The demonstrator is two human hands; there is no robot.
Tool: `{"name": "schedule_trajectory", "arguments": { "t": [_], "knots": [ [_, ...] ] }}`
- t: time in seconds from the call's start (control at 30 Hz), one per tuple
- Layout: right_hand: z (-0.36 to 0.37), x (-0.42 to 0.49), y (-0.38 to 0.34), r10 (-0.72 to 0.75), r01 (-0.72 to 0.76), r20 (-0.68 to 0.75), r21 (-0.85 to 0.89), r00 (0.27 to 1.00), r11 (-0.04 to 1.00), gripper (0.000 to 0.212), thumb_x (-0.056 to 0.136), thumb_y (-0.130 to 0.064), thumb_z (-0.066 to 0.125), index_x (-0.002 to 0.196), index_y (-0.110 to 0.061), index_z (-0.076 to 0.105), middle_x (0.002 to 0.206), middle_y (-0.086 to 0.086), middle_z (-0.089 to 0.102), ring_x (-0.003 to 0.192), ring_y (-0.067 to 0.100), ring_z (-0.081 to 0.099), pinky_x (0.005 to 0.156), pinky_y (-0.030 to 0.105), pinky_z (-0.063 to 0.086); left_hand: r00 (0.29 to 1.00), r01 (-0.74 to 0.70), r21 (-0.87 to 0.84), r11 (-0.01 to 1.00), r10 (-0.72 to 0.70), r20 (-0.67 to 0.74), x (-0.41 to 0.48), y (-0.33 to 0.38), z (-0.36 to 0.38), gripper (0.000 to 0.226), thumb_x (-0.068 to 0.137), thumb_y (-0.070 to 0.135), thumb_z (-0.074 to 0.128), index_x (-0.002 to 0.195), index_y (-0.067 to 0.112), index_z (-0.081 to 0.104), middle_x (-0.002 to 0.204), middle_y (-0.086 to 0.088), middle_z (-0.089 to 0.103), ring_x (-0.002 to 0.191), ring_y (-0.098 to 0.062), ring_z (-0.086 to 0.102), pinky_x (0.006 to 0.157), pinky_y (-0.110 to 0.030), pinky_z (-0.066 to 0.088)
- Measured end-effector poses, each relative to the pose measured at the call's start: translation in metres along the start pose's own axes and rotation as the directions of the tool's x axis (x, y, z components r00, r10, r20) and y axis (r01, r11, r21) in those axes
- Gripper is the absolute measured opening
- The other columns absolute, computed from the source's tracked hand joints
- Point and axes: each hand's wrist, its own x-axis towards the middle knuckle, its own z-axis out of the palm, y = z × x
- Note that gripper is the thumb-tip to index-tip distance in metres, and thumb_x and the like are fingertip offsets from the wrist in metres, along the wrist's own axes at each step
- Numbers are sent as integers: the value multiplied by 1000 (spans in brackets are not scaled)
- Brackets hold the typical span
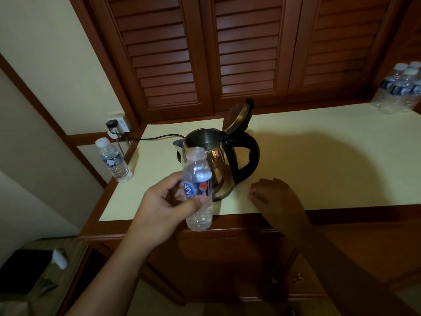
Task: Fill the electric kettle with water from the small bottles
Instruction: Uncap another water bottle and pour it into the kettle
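A steel electric kettle [222, 163] with a black handle stands on the cream countertop [319, 160], its lid tipped open. In front of it my left hand [166, 208] grips a small clear water bottle [197, 188] with a blue label, upright and with no cap on its neck. My right hand [273, 197] rests on the counter's front edge to the right of the kettle, fingers loosely curled; whether it holds anything cannot be seen. A capped small bottle [114, 159] stands at the counter's left edge.
A pack of several small bottles [398, 90] sits at the far right corner. The kettle's black cord [155, 137] runs left to a wall socket [118, 125]. Louvred wooden doors [227, 53] rise behind the counter. Drawers lie below its front edge.
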Motion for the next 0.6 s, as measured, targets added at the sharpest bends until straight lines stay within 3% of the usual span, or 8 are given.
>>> {"name": "schedule_trajectory", "arguments": {
  "t": [0.13,0.27,0.37,0.43,0.6],
  "knots": [
    [8,-1,6,29,-30,22,57,999,998,20,93,-34,58,90,-21,72,93,-7,71,85,14,65,81,41,53,999,45,76,996,-44,-7,26,27,-21,27,86,12,80,111,18,76,98,4,81,81,-4,76,67,-13,57],
    [10,-3,7,96,-97,14,9,995,995,25,92,-38,68,107,-18,65,104,-5,66,96,15,62,85,36,52,995,96,148,984,-98,11,51,40,-43,28,84,24,82,112,23,79,107,1,80,96,-20,77,81,-33,63],
    [11,-3,6,104,-103,26,-63,994,993,30,92,-41,67,108,-16,62,105,-2,63,97,19,60,84,35,50,992,121,237,964,-127,11,67,48,-54,18,89,19,80,107,24,80,99,2,80,85,-9,76,68,-17,57],
    [11,-2,6,79,-74,57,-86,995,994,35,94,-48,55,108,-17,61,104,-3,61,98,20,58,87,36,49,988,144,307,941,-156,13,76,54,-59,16,89,22,79,105,26,79,95,4,80,78,-2,75,60,-9,52],
    [14,-5,9,114,-105,69,-125,991,987,40,94,-43,61,123,-15,60,127,6,63,121,27,57,106,39,42,974,191,457,869,-226,22,96,61,-66,11,88,31,80,99,31,79,87,12,79,72,6,71,62,-15,50]
  ]
}}
